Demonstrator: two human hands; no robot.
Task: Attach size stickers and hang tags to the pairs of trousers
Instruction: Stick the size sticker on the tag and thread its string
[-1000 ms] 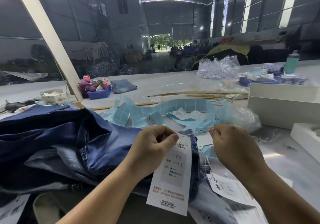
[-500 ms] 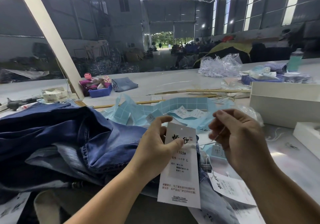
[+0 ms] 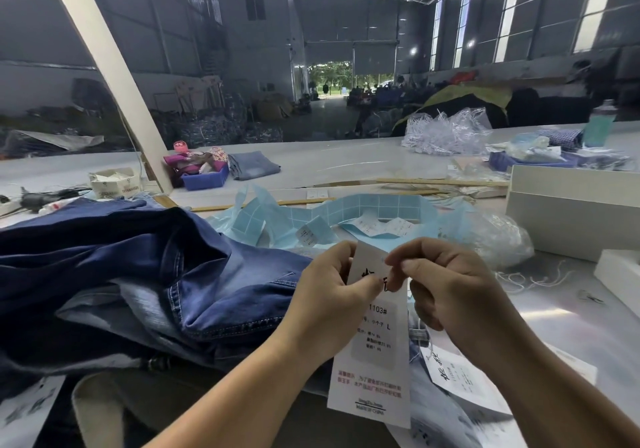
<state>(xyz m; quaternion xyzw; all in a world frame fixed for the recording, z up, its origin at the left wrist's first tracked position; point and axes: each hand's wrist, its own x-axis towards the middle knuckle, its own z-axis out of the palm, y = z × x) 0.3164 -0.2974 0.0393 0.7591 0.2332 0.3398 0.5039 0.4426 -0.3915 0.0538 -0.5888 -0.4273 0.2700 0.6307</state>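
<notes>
A white hang tag [image 3: 375, 350] printed "1103#" and "L" hangs upright in front of me. My left hand [image 3: 329, 305] pinches its upper left edge between thumb and fingers. My right hand [image 3: 446, 288] pinches at the tag's top, fingertips pressed together; any string there is hidden. A heap of blue denim trousers [image 3: 138, 274] lies on the table to the left and under the tag. Blue sticker backing strips [image 3: 346, 212] with a few white size stickers curl just beyond my hands. Another hang tag [image 3: 460, 378] lies under my right wrist.
White boxes [image 3: 571, 212] stand at the right with loose white string [image 3: 533, 278] beside them. A crumpled clear bag [image 3: 498, 239] lies behind my right hand. A blue tray [image 3: 204, 179], folded jeans [image 3: 252, 165] and a slanted white beam [image 3: 104, 66] are at the back left.
The hang tag has risen and my hands have closed together. My right hand, earlier pulling a string out to the right, now pinches at the tag's top beside my left.
</notes>
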